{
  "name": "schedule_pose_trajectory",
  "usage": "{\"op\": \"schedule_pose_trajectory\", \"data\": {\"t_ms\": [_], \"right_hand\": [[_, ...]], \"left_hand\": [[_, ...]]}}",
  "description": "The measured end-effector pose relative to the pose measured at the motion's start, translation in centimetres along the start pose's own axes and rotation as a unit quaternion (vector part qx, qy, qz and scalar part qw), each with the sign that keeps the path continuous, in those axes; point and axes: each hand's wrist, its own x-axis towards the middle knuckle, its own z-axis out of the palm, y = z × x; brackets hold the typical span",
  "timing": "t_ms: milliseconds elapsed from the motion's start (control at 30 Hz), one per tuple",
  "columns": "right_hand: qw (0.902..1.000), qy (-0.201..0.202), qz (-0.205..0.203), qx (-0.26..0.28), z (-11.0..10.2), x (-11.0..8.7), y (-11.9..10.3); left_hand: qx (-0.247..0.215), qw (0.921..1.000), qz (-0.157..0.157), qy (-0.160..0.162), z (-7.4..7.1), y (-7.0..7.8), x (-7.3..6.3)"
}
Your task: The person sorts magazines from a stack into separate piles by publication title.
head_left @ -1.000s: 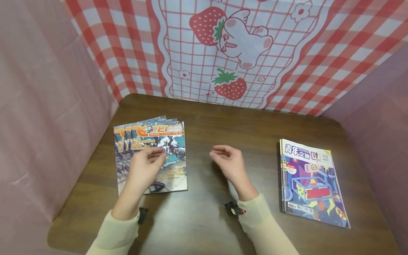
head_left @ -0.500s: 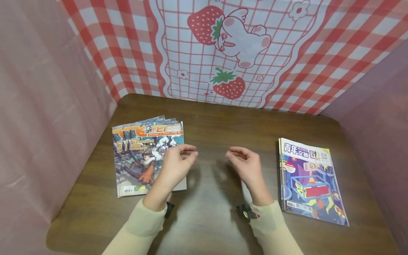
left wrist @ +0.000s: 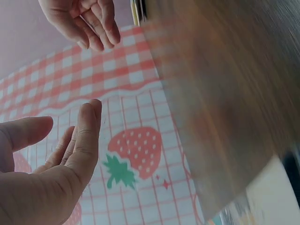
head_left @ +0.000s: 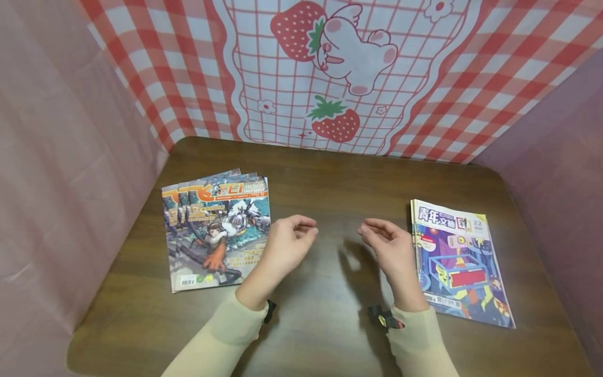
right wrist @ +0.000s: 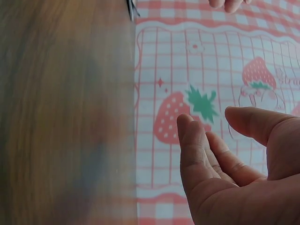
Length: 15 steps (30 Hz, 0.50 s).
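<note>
Over the middle of the table, my left hand (head_left: pixel 288 246) hovers with loosely bent fingers and nothing in its grasp. My right hand (head_left: pixel 390 251) faces it across a short gap, also holding nothing; its thumb and fingers stand apart in the right wrist view. To the left lies a fanned stack of comic magazines (head_left: pixel 216 230) with orange titles, its right edge near my left hand. A second stack of magazines (head_left: pixel 459 262), with a purple title and a blue box drawn on the cover, lies to the right; my right wrist overlaps its left edge in the head view.
The brown wooden table (head_left: pixel 311 178) has rounded back corners. Behind it hangs a red-and-white checked cloth (head_left: pixel 198 68) with strawberries printed on it. Pink curtains (head_left: pixel 61 173) close off the sides. Both wrists carry small dark camera straps (head_left: pixel 383 317).
Both hands have moved to the right, my left one coming off from over the comic stack and my right one nearing the other stack. The magazines stay where they were.
</note>
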Motion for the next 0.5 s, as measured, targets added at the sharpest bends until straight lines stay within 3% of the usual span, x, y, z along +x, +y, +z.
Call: {"op": "schedule_pose_trajectory", "data": {"t_ms": [500], "right_hand": [[0.9965,0.08,0.015,0.018,-4.6,-0.7,0.8]], "left_hand": [[-0.001,0.9971,0.012,-0.076,5.9,1.7,0.4]]}}
